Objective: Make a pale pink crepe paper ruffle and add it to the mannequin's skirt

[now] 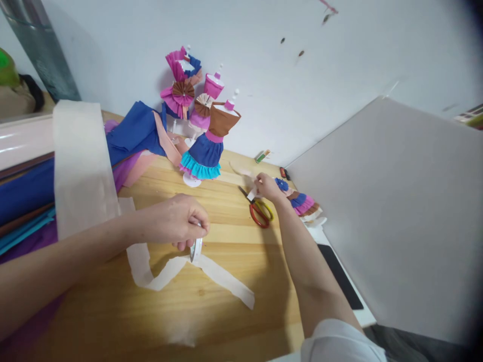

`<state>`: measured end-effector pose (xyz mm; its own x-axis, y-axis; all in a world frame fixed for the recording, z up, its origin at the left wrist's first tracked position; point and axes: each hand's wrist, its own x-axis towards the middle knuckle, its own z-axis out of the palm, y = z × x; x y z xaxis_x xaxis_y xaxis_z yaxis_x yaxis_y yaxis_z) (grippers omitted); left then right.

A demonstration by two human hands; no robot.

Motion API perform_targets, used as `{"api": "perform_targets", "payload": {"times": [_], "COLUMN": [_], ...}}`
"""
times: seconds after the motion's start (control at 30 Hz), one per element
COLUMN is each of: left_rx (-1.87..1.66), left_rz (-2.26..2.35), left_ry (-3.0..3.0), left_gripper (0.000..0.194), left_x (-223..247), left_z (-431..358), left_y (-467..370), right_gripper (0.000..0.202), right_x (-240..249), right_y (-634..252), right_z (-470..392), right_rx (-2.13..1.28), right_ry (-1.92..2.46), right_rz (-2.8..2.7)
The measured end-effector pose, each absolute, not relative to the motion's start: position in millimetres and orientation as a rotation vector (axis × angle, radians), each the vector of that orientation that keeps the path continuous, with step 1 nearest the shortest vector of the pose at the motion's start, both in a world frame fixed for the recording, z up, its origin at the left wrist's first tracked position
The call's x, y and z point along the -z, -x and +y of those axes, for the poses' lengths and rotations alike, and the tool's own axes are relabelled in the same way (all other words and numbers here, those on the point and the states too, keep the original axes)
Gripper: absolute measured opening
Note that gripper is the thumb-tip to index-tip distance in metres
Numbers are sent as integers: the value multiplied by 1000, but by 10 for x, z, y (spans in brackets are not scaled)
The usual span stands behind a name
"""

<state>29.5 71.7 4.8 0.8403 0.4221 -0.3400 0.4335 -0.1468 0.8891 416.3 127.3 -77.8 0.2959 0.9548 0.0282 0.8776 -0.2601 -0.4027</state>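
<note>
My left hand point(184, 221) is closed round the top of a small roll of tape point(195, 250), which stands on edge at the table. Under the roll runs a long off-white crepe paper strip point(226, 281), curling left beneath my wrist. Farther back, my right hand point(267, 186) has its fingers pinched on a small white strip point(252, 193). Just below that hand lie scissors point(260, 213) with red and yellow handles, blades partly covered by the white piece. A small dress form in a brown, blue and turquoise ruffled dress point(208, 143) stands between and behind my hands.
Two more dressed forms point(183, 93) stand by the wall. At left are crepe paper rolls point(26, 186), a folded cream sheet point(83, 171) and a dark bottle point(45, 50). Another ruffled dress point(302, 202) lies right of my right hand, before a grey panel point(400, 211).
</note>
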Motion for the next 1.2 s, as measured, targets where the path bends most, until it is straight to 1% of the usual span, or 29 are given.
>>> {"api": "perform_targets", "payload": {"times": [0.1, 0.23, 0.33, 0.43, 0.47, 0.53, 0.63, 0.77, 0.9, 1.0, 1.07, 1.17, 1.2], "left_rx": [10, 17, 16, 18, 19, 7, -12, -19, -12, -6, -17, -35, -37], "left_rz": [668, 648, 640, 649, 651, 642, 626, 602, 619, 613, 609, 612, 606], "left_ry": [-1770, -1750, -1728, -1702, -1695, -1690, -1702, -1718, -1730, -1733, -1743, -1768, -1786], "left_gripper": [12, 11, 11, 9, 7, 6, 6, 7, 8, 8, 8, 9, 10], "left_x": [-45, -20, -2, 1, -1, -6, -12, -23, -52, -54, -39, -37, -58], "left_z": [717, 698, 674, 661, 657, 650, 636, 622, 611, 605, 603, 596, 591], "left_y": [-298, -300, -308, -314, -314, -312, -304, -297, -294, -295, -295, -290, -285], "right_gripper": [15, 15, 24, 40, 43, 41, 31, 11, 18, 27, 30, 16, 18], "right_x": [688, 567, 507, 566, 619, 758, 962, 1072, 1033, 1002, 1006, 1017, 1008], "right_y": [-4177, -4046, -3811, -3494, -3380, -3167, -2936, -2831, -2815, -2794, -2785, -2799, -2802], "right_z": [1192, 1056, 928, 746, 677, 544, 405, 325, 198, 55, -17, -28, 1], "right_rx": [-307, -387, -502, -602, -619, -642, -568, -375, -309, -293, -224, -196, -225], "right_ry": [2130, 1898, 1723, 1610, 1591, 1601, 1640, 1656, 1656, 1573, 1520, 1468, 1455], "right_rz": [-1508, -1406, -1415, -1471, -1506, -1596, -1716, -1851, -1957, -2117, -2214, -2283, -2288]}}
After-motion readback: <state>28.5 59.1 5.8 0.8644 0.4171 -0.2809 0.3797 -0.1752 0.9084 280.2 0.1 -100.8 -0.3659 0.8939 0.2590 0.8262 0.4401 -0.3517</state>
